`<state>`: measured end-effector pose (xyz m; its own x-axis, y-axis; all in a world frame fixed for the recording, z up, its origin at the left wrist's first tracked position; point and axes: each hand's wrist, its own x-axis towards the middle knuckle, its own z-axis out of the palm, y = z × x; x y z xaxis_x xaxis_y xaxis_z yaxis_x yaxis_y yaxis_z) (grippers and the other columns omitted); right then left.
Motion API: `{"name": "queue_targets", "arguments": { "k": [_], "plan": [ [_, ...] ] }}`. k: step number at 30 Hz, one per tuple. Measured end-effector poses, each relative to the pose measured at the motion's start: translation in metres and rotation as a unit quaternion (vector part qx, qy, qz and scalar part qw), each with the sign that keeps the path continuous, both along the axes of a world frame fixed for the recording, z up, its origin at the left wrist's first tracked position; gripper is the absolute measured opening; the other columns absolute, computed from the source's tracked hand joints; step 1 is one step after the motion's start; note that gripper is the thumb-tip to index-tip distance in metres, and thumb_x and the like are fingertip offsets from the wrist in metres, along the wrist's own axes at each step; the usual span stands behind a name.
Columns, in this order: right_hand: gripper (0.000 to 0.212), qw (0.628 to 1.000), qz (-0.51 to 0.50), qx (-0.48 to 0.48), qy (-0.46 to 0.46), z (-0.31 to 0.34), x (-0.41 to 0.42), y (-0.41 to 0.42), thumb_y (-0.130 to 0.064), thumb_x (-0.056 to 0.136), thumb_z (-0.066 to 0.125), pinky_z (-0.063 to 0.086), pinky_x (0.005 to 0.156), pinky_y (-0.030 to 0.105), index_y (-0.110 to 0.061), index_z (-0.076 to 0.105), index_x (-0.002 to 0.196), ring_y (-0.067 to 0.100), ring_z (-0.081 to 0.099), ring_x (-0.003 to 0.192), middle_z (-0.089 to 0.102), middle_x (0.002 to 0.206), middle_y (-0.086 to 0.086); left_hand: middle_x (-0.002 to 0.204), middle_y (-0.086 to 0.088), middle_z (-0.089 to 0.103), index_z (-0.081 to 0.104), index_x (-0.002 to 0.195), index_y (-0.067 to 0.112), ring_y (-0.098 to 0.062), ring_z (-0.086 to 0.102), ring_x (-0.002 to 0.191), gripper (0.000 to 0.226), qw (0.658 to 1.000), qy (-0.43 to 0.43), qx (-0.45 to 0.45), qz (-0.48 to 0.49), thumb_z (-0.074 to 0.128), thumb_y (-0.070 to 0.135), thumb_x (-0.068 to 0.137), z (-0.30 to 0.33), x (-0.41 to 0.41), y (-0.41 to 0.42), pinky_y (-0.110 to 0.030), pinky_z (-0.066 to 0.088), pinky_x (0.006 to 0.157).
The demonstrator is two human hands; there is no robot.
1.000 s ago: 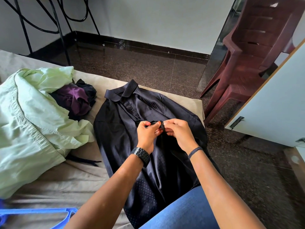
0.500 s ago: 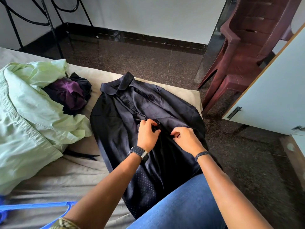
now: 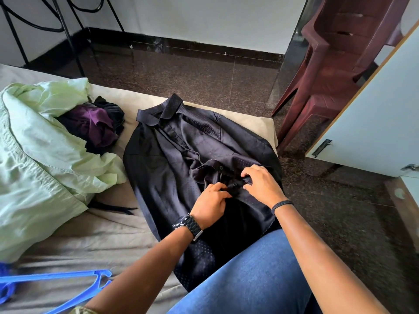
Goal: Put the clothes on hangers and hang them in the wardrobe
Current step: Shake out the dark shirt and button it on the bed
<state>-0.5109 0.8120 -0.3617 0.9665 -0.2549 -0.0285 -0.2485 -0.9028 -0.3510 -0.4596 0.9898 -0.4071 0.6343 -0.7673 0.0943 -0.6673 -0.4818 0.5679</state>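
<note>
Both hands meet at the frame's centre — the left hand [image 3: 209,203] and right hand [image 3: 260,184] each pinch the front edge of the dark shirt [image 3: 181,159]. The shirt lies flat on the bed [image 3: 108,236], collar toward the top — glossy, dotted. The blue hanger [image 3: 68,277] waits lower left, nearer the left hand.

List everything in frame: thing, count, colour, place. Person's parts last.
shirt: 1, dark navy, flat on bed, centre
sheet: 1, pale green, heaped on bed, left
clothes: small pile, purple and black, beside sheet
hangers: at least 1, blue, bed, bottom left
bed: 1, beige cover
chair: stacked, maroon, floor, upper right
door: 1, white, right
left hand: pinches shirt front; black watch
right hand: pinches shirt front; black wristband
leg: blue jeans, bottom
</note>
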Motion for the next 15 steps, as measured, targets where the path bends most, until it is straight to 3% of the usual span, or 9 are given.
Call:
{"name": "queue_targets", "arguments": {
  "k": [3, 7, 12, 15],
  "plan": [
    [0.021, 0.999, 0.014, -0.039, -0.003, -0.001, 0.001, 0.0, -0.012, 0.08, 0.069, 0.044, 0.09, 0.037, -0.014, 0.062, 0.101, 0.027, 0.052, 0.102, 0.059, 0.105, 0.005, 0.115, -0.004, 0.063, 0.074, 0.098, 0.014, -0.023, 0.054, 0.1, 0.031, 0.999, 0.028, -0.01, 0.024, 0.048, 0.017, 0.081, 0.004, 0.0, 0.002, -0.027, 0.038, 0.097],
    [0.017, 0.995, 0.029, -0.095, -0.003, -0.002, 0.004, 0.006, -0.023, 0.081, 0.071, 0.045, 0.082, 0.037, -0.014, 0.062, 0.093, 0.027, 0.056, 0.098, 0.061, 0.098, 0.004, 0.092, -0.005, 0.072, 0.069, 0.096, 0.016, -0.026, 0.064, 0.089, 0.021, 0.992, 0.066, -0.027, 0.103, 0.053, 0.027, 0.087, 0.015, 0.002, -0.013, -0.035, 0.046, 0.086],
    [0.017, 0.996, 0.001, -0.082, -0.019, -0.008, 0.005, 0.009, -0.013, 0.086, 0.063, 0.047, 0.076, 0.038, -0.013, 0.061, 0.103, 0.028, 0.06, 0.098, 0.061, 0.104, 0.005, 0.101, -0.006, 0.07, 0.062, 0.109, 0.023, -0.029, 0.063, 0.098, 0.021, 0.988, 0.056, 0.047, 0.139, 0.053, 0.031, 0.093, 0.023, 0.012, -0.034, -0.036, 0.05, 0.08],
    [0.018, 0.994, 0.016, -0.1, -0.048, -0.009, 0.006, 0.009, 0.0, 0.081, 0.057, 0.045, 0.063, 0.039, -0.012, 0.06, 0.094, 0.032, 0.061, 0.085, 0.058, 0.093, 0.008, 0.107, -0.005, 0.067, 0.063, 0.111, 0.025, -0.028, 0.062, 0.101, 0.021, 0.99, 0.02, 0.07, 0.122, 0.054, 0.029, 0.092, 0.021, 0.012, -0.039, -0.035, 0.045, 0.081]
  ]
}}
